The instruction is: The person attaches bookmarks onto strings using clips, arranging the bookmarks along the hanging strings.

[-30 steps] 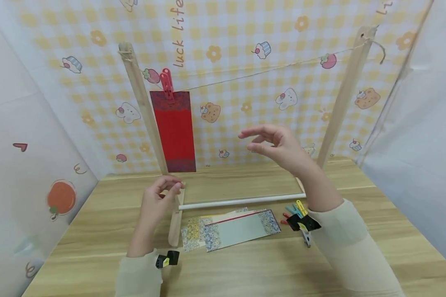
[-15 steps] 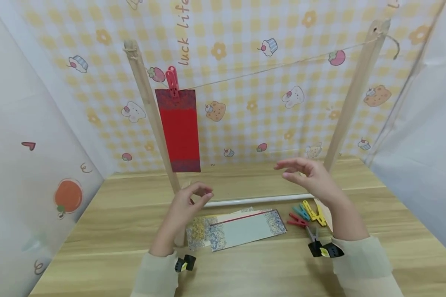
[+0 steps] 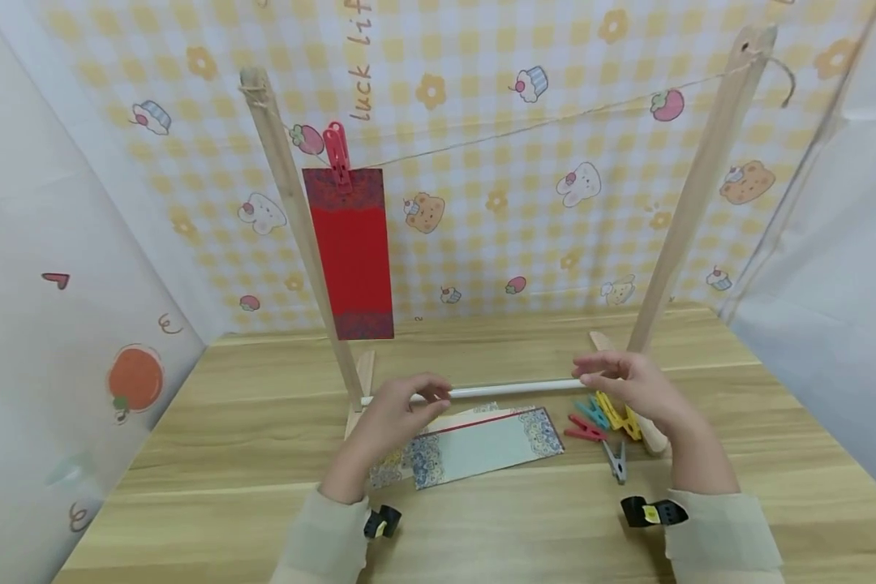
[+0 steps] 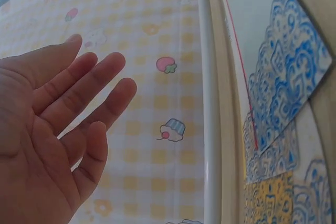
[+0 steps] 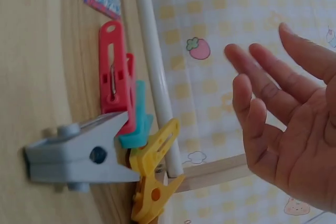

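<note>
White rod (image 3: 514, 390) behind cards (image 3: 485, 449) and clothespins (image 3: 590, 431)

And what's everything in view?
Table: 1, tan, underneath
Backdrop: 1, yellow-white, behind
Side sheets: 2, white, flanking
Posts: 2, tan, on table
String: 1, tan, between posts
Hung card: 1, red, on string
Hung clip: 1, red, on string
Rod: 1, white, between posts
Cards: several, pale patterned, on table
Loose clips: 4+, red, teal, yellow, grey, on table
Cameras: 2, black, cuffs
Sleeves: 2, cream, forearms
Left hand: 1, bare, above table
Right hand: 1, bare, above table
</note>
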A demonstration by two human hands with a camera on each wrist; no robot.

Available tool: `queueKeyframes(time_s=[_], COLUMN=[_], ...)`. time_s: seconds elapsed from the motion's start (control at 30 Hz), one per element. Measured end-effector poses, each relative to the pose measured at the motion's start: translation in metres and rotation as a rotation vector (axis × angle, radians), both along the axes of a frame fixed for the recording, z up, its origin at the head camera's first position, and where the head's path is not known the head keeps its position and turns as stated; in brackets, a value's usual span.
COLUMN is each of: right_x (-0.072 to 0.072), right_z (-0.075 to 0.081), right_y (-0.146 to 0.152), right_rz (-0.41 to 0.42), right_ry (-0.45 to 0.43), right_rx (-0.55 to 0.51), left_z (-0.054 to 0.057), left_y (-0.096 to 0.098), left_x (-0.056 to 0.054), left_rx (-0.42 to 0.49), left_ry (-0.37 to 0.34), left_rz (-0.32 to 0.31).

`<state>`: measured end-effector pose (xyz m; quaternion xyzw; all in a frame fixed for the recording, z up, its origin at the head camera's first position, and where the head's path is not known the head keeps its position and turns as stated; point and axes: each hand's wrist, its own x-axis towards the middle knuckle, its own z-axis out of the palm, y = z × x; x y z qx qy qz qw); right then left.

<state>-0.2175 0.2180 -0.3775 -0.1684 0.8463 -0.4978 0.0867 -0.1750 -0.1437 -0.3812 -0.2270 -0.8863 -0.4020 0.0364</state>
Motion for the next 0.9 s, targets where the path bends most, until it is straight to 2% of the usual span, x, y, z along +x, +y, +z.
queueKeyframes(time_s=[0.13,0.47,0.77,0.9], right_x=[-0.002,-0.010,-0.010,-0.009], right_z=[-0.008,-0.023,-0.026,-0.024], right_y=[0.003,0.002,-0.004,-0.010], right_rz=[0.013,0.038,0.059,0.068], right_ry=[-0.033,0.022,0.086,0.078], right_rx=[0.085,0.205,0.302,0.353], left_z=[-0.006,-0.014,-0.020,-0.021], left_y=[0.005,0.011,0.016,0.018], left_x=[0.002,0.001,-0.002,-0.001], left_rx=[-0.063,-0.180,-0.250,-0.287], left_ry=[-0.023,-0.183,-0.191,-0.186], left_rz=[-0.028,-0.064,-0.118,-0.121])
